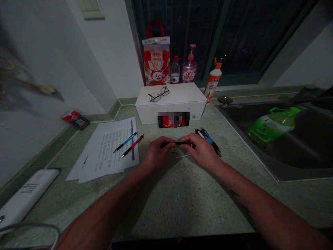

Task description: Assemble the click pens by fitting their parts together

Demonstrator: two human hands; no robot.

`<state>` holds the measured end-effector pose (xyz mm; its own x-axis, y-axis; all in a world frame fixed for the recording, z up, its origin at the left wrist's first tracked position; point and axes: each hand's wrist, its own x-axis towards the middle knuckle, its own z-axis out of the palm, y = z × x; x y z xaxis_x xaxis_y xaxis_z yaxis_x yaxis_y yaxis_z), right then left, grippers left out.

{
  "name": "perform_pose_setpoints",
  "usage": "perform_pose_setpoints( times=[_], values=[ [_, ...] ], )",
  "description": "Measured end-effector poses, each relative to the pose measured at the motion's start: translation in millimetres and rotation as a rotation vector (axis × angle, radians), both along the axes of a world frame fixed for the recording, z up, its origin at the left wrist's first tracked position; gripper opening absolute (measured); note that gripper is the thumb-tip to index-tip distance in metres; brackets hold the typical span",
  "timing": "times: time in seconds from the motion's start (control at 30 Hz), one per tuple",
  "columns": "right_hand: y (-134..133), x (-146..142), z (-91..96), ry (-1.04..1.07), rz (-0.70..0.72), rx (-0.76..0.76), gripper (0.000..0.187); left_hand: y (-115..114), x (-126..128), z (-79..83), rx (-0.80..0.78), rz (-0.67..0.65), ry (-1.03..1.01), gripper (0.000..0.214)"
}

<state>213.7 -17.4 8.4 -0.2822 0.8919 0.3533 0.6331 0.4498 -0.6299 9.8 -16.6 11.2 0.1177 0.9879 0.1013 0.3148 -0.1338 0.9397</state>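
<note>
Both my hands meet at the middle of the speckled counter [182, 198] and share one black pen [181, 142]. My left hand [158, 152] is closed around the pen's left end. My right hand [201, 150] is closed on its right end. A thin white rod [182, 156] lies on the counter just under the hands. A small pile of pens [209, 139], black and blue, lies right behind my right hand. Two more pens, a blue one [125, 142] and a red one [132, 146], rest on sheets of printed paper [105, 151] to the left.
A white box [171, 104] with glasses [159, 94] on top stands behind the hands, a phone [173, 119] leaning on its front. Bottles and a red bag line the window sill. A sink [281, 139] at right holds a green bottle [272, 123]. A white device [26, 196] lies at left.
</note>
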Motion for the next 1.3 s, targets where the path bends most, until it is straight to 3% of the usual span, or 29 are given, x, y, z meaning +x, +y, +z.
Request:
perform_pose_setpoints(
  times=[0.17, 0.27, 0.4, 0.53, 0.67, 0.9, 1.3],
  values=[
    [-0.1, 4.1, 3.8, -0.043, -0.002, 0.018, 0.003, 9.3, -6.2, -5.4, -0.021, 0.067, 0.063, 0.006],
    [-0.7, 5.0, 4.6, -0.140, 0.089, -0.001, 0.007, 12.6, -10.3, -10.2, 0.054, 0.110, 0.294, 0.004],
    [-4.6, 2.2, 4.1, -0.257, 0.220, -0.053, 0.011, 11.4, -13.5, -15.6, 0.150, 0.058, 0.610, 0.009],
    [-6.9, -0.6, 1.0, -0.337, 0.271, -0.082, 0.015, 10.8, -14.5, -17.9, 0.205, 0.003, 0.684, 0.011],
    [-4.8, -1.0, -2.1, -0.357, 0.274, -0.069, 0.012, 10.9, -12.2, -16.5, 0.185, 0.030, 0.586, 0.011],
    [-0.5, 5.1, 3.7, -0.176, 0.082, 0.048, 0.012, 7.7, -4.0, -4.3, 0.005, -0.024, 0.049, 0.005],
    [-3.4, 1.9, 3.6, -0.069, 0.007, 0.049, 0.014, 3.6, -1.3, 0.8, -0.105, -0.027, -0.080, 0.004]
  ],
)
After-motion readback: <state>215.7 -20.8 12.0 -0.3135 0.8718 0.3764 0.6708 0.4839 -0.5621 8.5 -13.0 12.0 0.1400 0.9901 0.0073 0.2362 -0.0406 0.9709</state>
